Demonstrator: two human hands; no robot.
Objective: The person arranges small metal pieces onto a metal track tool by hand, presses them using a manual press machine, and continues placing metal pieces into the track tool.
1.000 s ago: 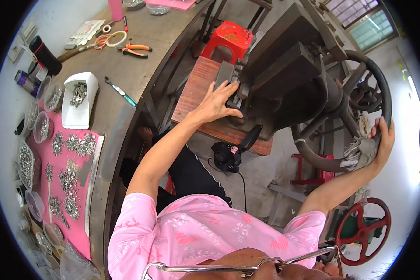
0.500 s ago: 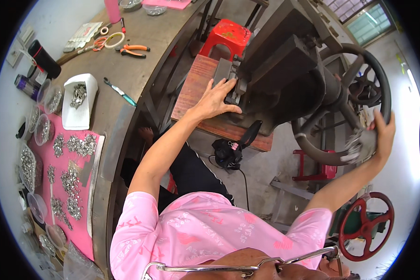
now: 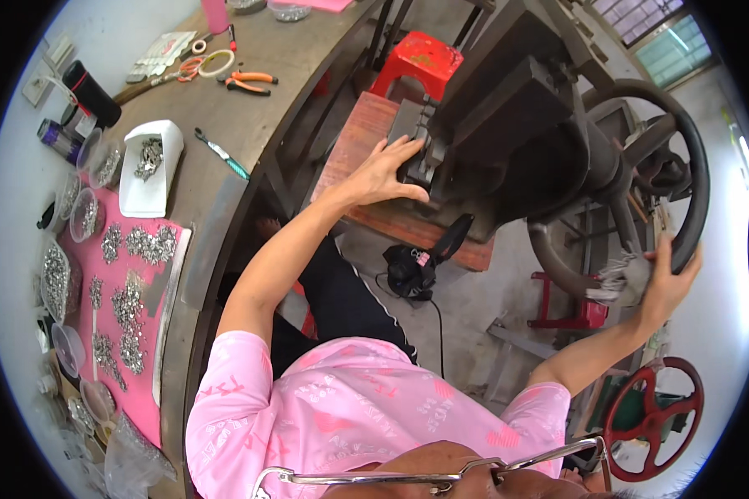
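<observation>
My left hand [image 3: 383, 175] lies with fingers spread against the small metal tooling block [image 3: 424, 158] at the base of a dark, heavy hand press [image 3: 508, 133]. Whatever may be beneath its fingertips is hidden. Out to the right, my right hand [image 3: 670, 283] is closed round the lower right rim of the press's large dark handwheel [image 3: 697, 179]. A grey cloth [image 3: 628, 279] is wrapped on the rim there, beside the palm. Under the press sits a reddish wooden board [image 3: 354, 137].
The workbench at left bears a pink mat [image 3: 154, 333] with piles of small metal parts, a white scoop tray [image 3: 146, 200], a toothbrush [image 3: 222, 155] and orange-handled pliers [image 3: 250, 81]. A red stool [image 3: 420, 62] stands behind. A red handwheel [image 3: 653, 416] is at lower right.
My right hand and the cloth have swung down and slightly left as the handwheel turned. My left hand stays at the tooling block. The whole view has shifted a little.
</observation>
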